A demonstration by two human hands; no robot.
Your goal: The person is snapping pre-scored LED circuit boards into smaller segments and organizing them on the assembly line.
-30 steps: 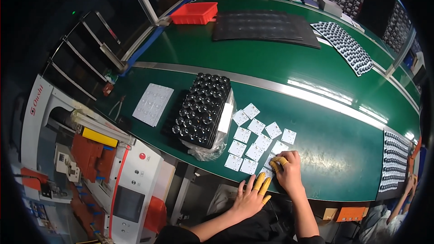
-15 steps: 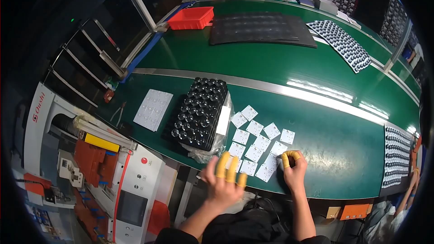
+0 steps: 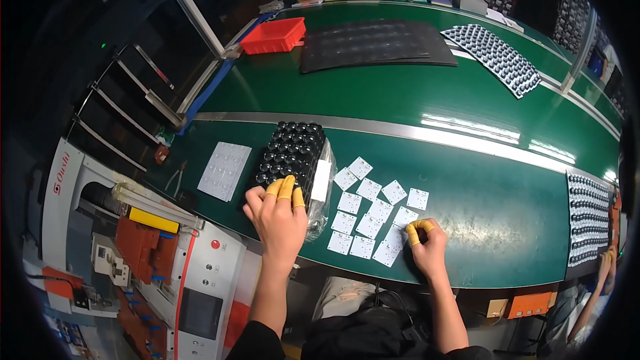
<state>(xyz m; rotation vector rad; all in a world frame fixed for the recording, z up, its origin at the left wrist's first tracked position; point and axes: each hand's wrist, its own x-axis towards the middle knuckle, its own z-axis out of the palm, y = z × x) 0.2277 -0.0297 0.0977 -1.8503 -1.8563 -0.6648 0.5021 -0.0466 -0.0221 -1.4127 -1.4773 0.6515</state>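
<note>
Yellow finger covers are on several fingers of both hands. My left hand reaches over the near end of a black tray stack filled with rows of glossy black domed parts. Its fingers are stretched forward and slightly apart, the tips on or just above the domes; its thumb tip is hidden. My right hand is closed in a pinch beside several small white square circuit boards laid in loose rows. Its curled fingers hide whatever they hold, right at the edge of the rightmost near boards.
A white panel sheet and pliers lie left of the trays. Beyond the metal rail are a red bin, dark flat sheets and a studded panel. Another studded panel is at right, near another person's hands. A machine stands lower left.
My left hand has moved forward and left, from beside the boards onto the black domed parts. My right hand stays pinched by the boards. The whole view has shifted slightly.
</note>
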